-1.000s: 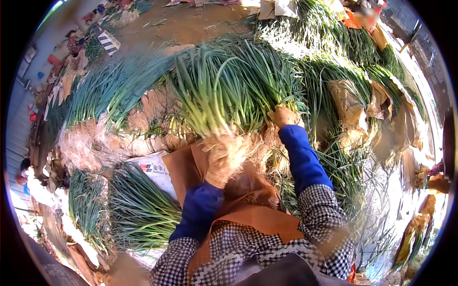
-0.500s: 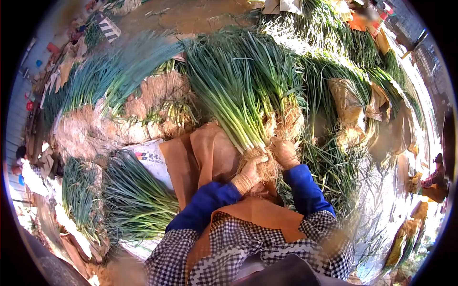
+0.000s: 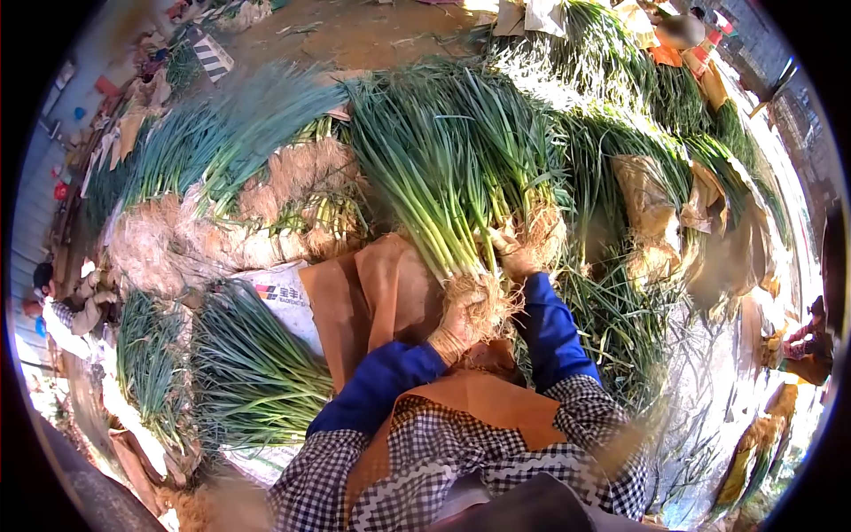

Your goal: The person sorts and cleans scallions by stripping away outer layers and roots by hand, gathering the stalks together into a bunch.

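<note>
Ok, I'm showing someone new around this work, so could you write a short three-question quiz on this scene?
1. True or false: the left hand grips the green bunch at its roots.
2. The printed white sheet lies on which side of the brown cloth: (a) left, (b) right?
3. What colour are the lower sleeves?

Key: 1. True. 2. a. 3. Blue.

Both forearms (image 3: 383, 379) reach forward, left grip (image 3: 457, 323) curled, right grip (image 3: 517, 255) slightly farther out.
</note>
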A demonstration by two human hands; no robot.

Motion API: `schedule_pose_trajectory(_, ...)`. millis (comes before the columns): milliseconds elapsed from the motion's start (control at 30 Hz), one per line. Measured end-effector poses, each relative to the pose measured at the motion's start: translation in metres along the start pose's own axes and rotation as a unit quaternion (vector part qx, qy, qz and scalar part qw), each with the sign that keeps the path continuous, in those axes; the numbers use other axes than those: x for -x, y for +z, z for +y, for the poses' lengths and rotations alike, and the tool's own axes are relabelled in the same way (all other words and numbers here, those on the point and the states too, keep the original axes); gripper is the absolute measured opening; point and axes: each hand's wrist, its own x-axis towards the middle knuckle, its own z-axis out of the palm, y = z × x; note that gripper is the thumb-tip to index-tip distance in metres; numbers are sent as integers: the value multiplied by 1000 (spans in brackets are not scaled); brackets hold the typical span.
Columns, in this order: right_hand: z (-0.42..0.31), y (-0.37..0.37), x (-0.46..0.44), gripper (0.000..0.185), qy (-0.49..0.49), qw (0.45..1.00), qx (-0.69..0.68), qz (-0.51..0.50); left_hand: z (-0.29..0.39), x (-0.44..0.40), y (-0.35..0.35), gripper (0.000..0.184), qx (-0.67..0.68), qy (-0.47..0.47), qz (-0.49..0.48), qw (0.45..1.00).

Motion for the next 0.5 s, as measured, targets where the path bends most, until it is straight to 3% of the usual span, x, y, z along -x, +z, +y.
schedule_pose_trajectory(67,84,-2,-52,22,-67,982,-176,-6,0,-3,-7,40,-86,83,-50,992)
schedule_pose_trajectory(100,40,20,-17,20,-117,986,-19,117,-2,-2,-7,37,-80,87,-11,993)
schedule_pose_trajectory(133,15,34,5,19,-105,982,-69,144,-2,-4,-11,37,-79,86,-10,993)
schedule_pose_trajectory(167,48,22,-10,18,-79,957,-269,74,-2,-8,-19,37,-72,88,-3,994)
schedule_pose_trajectory(233,32,-9,30,17,-83,878,-446,-153,-5,-16,-36,38,-71,107,24,992)
schedule_pose_trajectory(267,20,-6,47,16,-131,925,-356,-39,-4,-16,-33,38,-67,104,26,992)
schedule_pose_trajectory(300,31,-14,38,17,-228,962,-137,59,-2,-12,-24,39,-26,54,21,998)
schedule_pose_trajectory(333,23,-19,35,18,-132,981,-114,89,-2,-9,-19,40,13,2,16,1000)
schedule_pose_trajectory(367,13,-23,32,20,-34,989,-95,111,-3,-7,-15,41,12,14,1,1000)
schedule_pose_trajectory(400,15,-20,18,21,-1,991,-69,112,-3,-6,-8,41,9,11,-3,1000)
schedule_pose_trajectory(433,38,-20,-5,22,-49,992,-41,106,-2,-2,2,41,16,-6,-20,1000)
schedule_pose_trajectory(500,33,1,-21,23,-51,980,-188,37,4,0,6,41,51,-38,-78,995)
